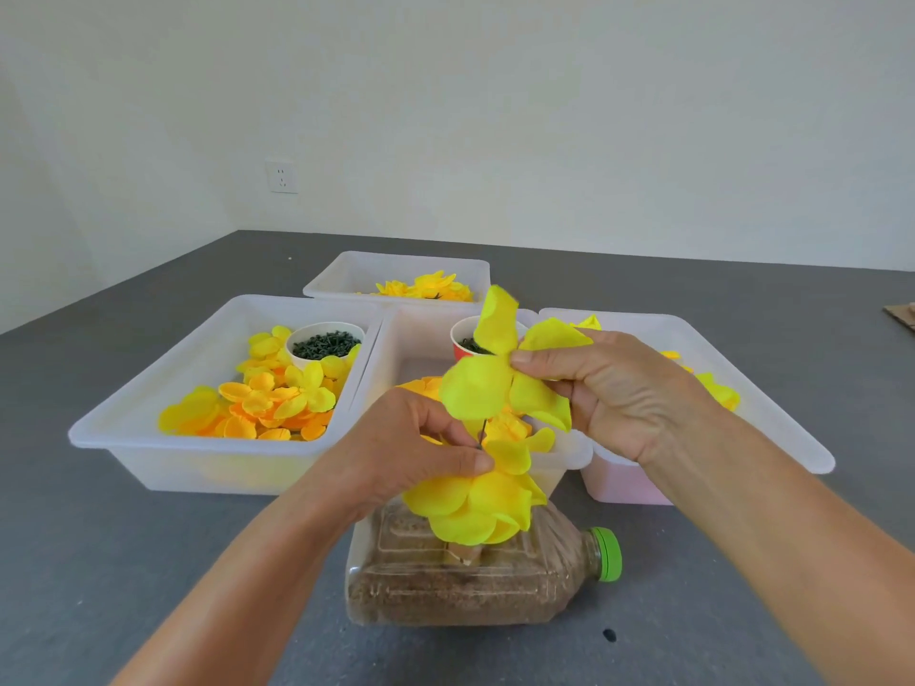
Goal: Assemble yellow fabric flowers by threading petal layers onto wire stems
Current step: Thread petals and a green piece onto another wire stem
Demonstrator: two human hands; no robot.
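My right hand (609, 388) pinches a yellow petal layer (478, 386) with several spread petals, held just above a thin dark wire stem (480, 434). Around that stem my left hand (411, 448) pinches, its thumb pressing on a stack of yellow petals (470, 507) threaded lower down. The stem stands up from a sand-filled plastic bottle (445, 581) that lies on its side with a green cap (609, 554) to the right. The wire's tip sits right at the underside of the held layer.
A left tray (124, 438) holds loose yellow and orange petals and a white cup of dark green pieces (324, 345). The middle tray (396, 339) holds a red cup (460, 346). Finished flowers lie in the far tray (346, 269). A right tray (792, 438) holds yellow petals.
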